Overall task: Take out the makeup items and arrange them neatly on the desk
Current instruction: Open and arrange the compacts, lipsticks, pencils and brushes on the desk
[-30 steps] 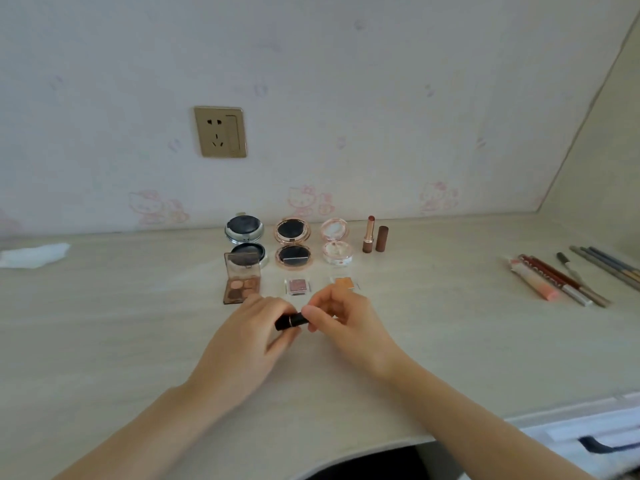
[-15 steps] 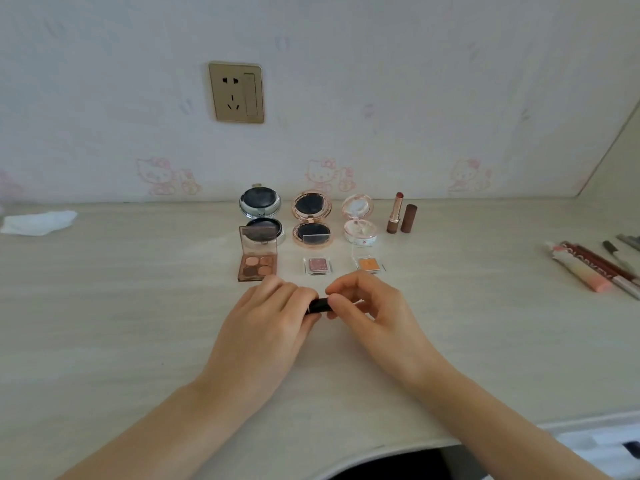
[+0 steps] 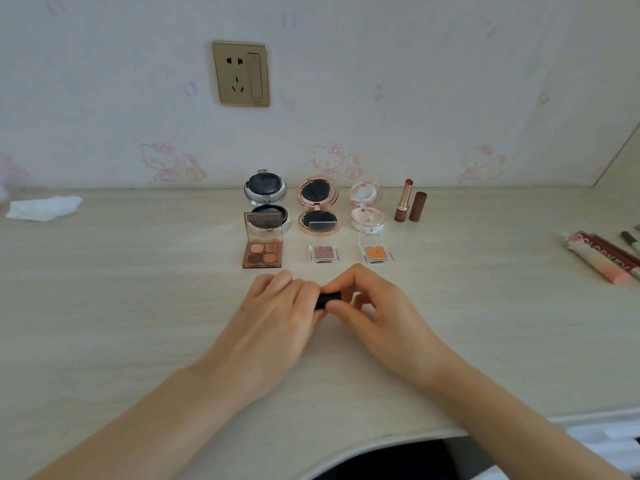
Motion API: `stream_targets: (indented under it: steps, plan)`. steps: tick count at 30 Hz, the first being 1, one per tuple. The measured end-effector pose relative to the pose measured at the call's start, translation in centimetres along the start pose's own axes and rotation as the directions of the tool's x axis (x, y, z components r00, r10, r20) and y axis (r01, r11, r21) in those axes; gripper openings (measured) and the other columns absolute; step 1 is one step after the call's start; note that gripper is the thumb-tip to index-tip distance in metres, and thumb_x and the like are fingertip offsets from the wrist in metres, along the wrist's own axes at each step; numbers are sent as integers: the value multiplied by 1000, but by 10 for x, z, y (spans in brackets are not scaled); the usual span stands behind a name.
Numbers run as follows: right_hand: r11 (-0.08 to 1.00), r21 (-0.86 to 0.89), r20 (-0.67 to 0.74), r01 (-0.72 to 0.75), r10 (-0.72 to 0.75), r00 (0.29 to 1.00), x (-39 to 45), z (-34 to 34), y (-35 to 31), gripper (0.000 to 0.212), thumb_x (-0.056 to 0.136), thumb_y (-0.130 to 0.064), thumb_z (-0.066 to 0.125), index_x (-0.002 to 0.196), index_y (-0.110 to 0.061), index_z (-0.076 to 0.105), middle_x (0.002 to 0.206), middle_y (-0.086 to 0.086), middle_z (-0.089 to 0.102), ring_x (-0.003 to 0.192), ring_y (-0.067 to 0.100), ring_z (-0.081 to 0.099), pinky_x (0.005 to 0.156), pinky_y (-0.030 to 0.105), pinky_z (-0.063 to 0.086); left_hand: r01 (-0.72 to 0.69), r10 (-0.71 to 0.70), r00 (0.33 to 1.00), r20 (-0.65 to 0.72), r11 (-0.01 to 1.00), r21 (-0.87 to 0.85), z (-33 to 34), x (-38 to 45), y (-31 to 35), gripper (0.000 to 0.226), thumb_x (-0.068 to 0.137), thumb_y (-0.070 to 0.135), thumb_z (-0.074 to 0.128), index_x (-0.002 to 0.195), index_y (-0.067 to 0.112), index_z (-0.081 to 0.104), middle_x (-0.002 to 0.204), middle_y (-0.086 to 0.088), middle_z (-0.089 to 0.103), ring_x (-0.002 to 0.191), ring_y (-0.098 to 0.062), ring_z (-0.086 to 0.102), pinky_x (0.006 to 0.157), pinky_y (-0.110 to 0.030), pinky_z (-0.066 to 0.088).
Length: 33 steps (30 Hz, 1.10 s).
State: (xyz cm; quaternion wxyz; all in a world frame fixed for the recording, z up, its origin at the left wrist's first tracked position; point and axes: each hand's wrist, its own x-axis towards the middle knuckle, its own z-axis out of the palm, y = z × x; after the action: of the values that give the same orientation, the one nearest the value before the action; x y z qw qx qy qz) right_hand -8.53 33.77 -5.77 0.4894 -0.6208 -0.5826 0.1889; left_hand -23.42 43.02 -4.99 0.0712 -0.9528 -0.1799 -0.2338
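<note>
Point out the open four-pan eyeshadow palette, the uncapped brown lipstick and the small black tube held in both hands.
Open four-pan brown eyeshadow palette (image 3: 262, 253): head view, on the pans.
Uncapped brown lipstick (image 3: 403, 204): head view, on the standing barrel.
Small black tube (image 3: 328, 299): head view, on the stretch showing between the hands.

A gold wall socket (image 3: 241, 73) sat on the pale wallpaper (image 3: 415, 81), which carried faint pink cartoon cat prints (image 3: 172, 162) low down, below the socket and to either side. Far left of the socket, a crumpled white tissue (image 3: 43, 208) lay on the desk (image 3: 121, 306).
</note>
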Motion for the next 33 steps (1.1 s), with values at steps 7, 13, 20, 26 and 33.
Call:
stream_targets:
  steps: [7,13,20,26,33]
  plan:
    - [999,-8,6,53,-53,999,-1,-1,0,16,91,-15,60,100,-28,62,92,-18,64,89,17,57,82,33,48,87,-68,993,97,976,-200,-3,1,-5,38,94,51,24,82,20,42,65,-1,53,65,-22,47,75,-35,41]
    - [995,92,-36,36,-33,999,-1,-1,-3,15,84,-18,61,97,-27,62,93,-15,65,85,12,58,79,28,49,118,-107,993,52,945,-304,-2,-3,-3,38,86,54,46,99,18,48,80,13,45,75,-5,31,76,-25,28]
    - [973,231,-131,20,11,991,-2,-5,-3,12,83,-19,63,95,-20,66,94,-11,67,93,11,63,79,29,50,175,-169,984,51,892,-416,5,-6,-8,28,87,55,42,96,29,37,77,24,41,95,22,33,79,-10,30]
    - [939,343,-234,9,76,969,-1,-4,-4,11,86,-2,65,87,-14,63,95,0,74,93,16,71,83,37,57,277,-297,952,76,730,-625,10,-5,-13,10,91,41,44,87,35,38,67,13,49,58,-9,44,52,-22,32]
    - [950,312,-260,-8,94,961,0,-4,-2,10,85,-6,67,91,-12,63,91,0,74,89,19,71,76,35,58,327,-391,914,103,564,-758,9,-3,-12,9,92,35,54,85,29,56,74,5,61,68,-13,58,62,-26,46]
